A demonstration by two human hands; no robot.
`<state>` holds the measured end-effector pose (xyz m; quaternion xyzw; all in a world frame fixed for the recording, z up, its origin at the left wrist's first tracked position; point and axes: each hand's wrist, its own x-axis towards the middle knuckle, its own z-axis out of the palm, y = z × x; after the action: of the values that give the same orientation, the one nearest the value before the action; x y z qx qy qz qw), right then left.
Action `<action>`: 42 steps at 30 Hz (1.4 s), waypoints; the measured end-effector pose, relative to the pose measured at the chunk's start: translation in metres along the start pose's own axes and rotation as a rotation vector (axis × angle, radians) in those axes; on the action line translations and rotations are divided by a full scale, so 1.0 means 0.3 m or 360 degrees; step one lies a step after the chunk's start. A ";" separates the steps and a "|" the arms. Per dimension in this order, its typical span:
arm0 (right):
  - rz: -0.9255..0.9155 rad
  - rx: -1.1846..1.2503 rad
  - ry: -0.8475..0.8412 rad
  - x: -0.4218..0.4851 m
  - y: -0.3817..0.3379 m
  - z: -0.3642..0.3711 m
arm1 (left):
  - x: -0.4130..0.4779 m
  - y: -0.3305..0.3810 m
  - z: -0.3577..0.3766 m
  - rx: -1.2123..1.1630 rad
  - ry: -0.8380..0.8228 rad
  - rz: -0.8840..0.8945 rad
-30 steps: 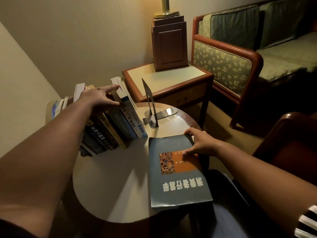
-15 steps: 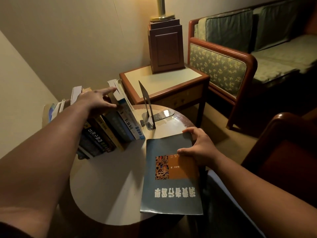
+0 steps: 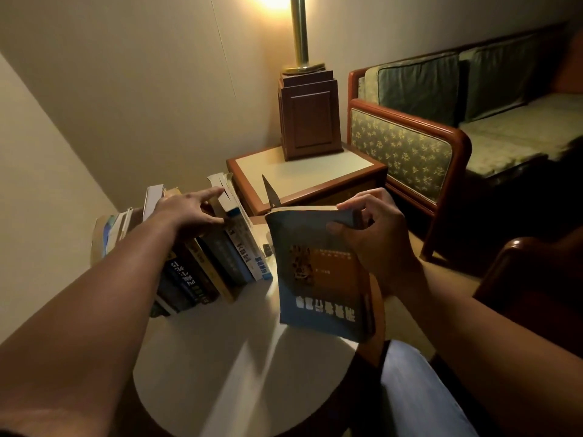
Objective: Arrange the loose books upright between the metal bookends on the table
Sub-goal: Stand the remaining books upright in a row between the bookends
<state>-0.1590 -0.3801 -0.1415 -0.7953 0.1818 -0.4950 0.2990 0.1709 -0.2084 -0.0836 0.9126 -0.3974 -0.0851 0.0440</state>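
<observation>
While aloft, blue book (image 3: 318,307) (right hand (image 3: 378,244))

A living room or lounge. A cushioned wooden sofa (image 3: 441,127) stands beside a lit lamp (image 3: 307,89). The lamp sits on a side table (image 3: 315,175).

So the surface (image 3: 220,357) is a small round one with a pale cream top and a dark edge, lit in a lighter streak running across the middle. On the back left part there's a row of books (image 3: 217,266), spines facing the camera, packed side by side and leaning over to the left rather than standing straight. The white and blue one on the right end is the tallest. Just right of the row, a thin metal bookend (image 3: 269,192) sticks up, and only its pointed upright blade shows. Its foot is hidden behind a blue-grey book (image 3: 321,279), and I can't tell if that book's bottom edge touches the top.
</observation>
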 end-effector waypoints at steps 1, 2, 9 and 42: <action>-0.0018 -0.0016 0.0051 0.004 -0.008 0.001 | -0.001 0.000 0.001 0.0003 0.0004 -0.0003; -0.0042 -0.0034 0.0091 0.004 -0.016 0.002 | -0.002 0.001 0.001 -0.0004 0.0006 -0.0003; -0.0131 -0.0108 -0.0184 -0.011 -0.039 -0.020 | -0.005 0.006 -0.003 0.0018 -0.0004 -0.0012; 0.0303 -0.0608 -0.1680 0.160 -0.233 -0.026 | -0.003 0.005 0.007 0.0009 -0.0012 -0.0073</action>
<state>-0.1452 -0.3578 -0.0606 -0.9549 0.1651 0.0403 0.2434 0.1688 -0.2088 -0.0853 0.9212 -0.3769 -0.0885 0.0380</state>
